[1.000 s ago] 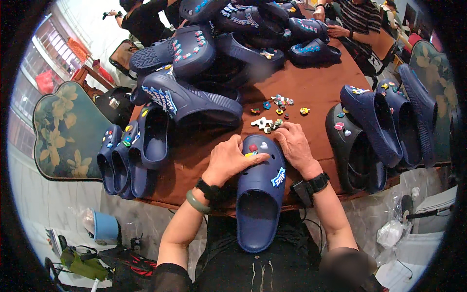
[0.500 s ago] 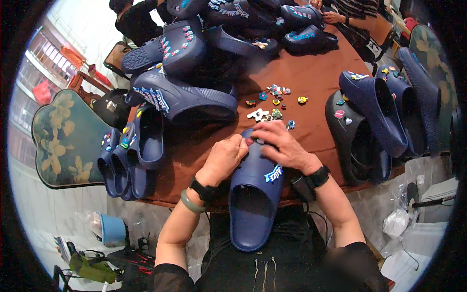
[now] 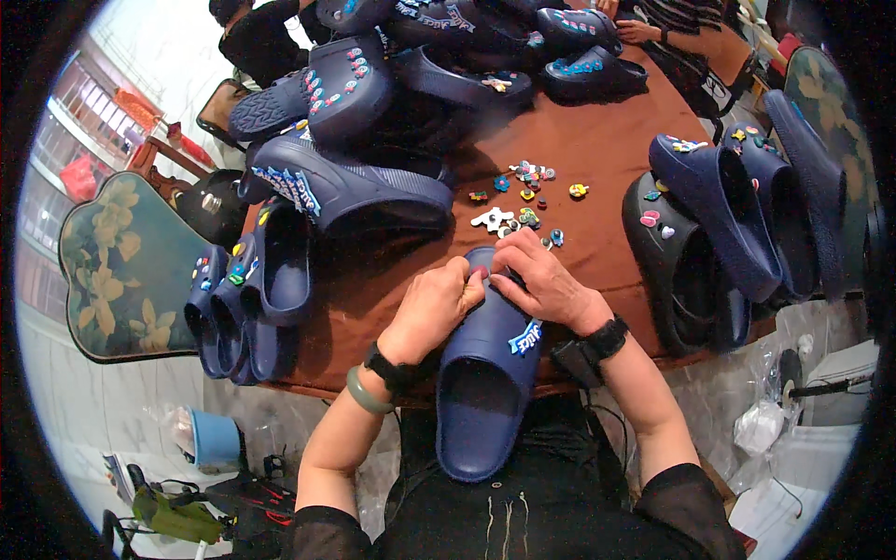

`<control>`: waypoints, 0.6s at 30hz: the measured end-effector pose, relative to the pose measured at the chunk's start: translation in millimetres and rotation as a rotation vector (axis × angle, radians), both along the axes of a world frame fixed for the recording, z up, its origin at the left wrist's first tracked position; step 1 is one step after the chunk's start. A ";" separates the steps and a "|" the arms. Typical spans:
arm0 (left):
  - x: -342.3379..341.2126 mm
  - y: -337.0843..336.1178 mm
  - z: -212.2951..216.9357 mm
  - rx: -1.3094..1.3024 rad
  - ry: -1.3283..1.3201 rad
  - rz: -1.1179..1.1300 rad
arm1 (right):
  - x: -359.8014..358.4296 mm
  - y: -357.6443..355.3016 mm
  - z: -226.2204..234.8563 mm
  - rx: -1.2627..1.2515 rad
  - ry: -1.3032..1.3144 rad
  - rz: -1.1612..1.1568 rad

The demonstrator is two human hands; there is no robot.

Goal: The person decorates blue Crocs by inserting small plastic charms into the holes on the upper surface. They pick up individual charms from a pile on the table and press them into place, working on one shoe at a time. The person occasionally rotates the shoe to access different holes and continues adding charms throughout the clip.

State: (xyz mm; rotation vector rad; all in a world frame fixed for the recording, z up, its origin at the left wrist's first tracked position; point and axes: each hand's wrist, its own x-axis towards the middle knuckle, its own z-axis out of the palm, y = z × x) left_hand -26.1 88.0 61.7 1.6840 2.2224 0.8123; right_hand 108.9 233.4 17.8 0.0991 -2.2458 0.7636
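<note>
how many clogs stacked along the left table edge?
3 navy clogs, nested side by side at the left edge: outermost, middle, innermost. One more may sit hidden beneath them. The clog under both hands lies apart, at the near edge.

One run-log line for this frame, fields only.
left hand: on navy clog toe | right hand: pressing toe top | charms: loose on brown table | more clogs: around

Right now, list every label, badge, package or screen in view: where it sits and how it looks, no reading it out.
Side badge: blue-and-white lettered strip on the navy clog held by left hand and right hand.
Larger badge: same colours, on the big navy clog on its side.
Clear plastic bags: crumpled, lower right.
No screens.
</note>
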 end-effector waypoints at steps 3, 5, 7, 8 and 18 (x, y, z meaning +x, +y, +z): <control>-1.1 1.7 -8.3 0.028 0.102 0.029 | -2.8 -0.6 0.9 -0.064 -0.015 0.030; 0.2 0.9 -10.8 0.054 0.118 0.041 | -4.1 0.2 -0.5 -0.109 -0.029 0.046; 1.4 0.6 -10.3 0.071 0.131 0.048 | -5.7 1.7 -4.0 -0.140 -0.042 0.056; 2.2 0.8 -9.7 0.076 0.134 0.050 | -6.0 2.0 -4.4 -0.145 -0.034 0.049; 7.7 -1.5 -4.4 0.096 0.139 0.127 | -2.0 1.8 -22.6 -0.394 0.002 -0.269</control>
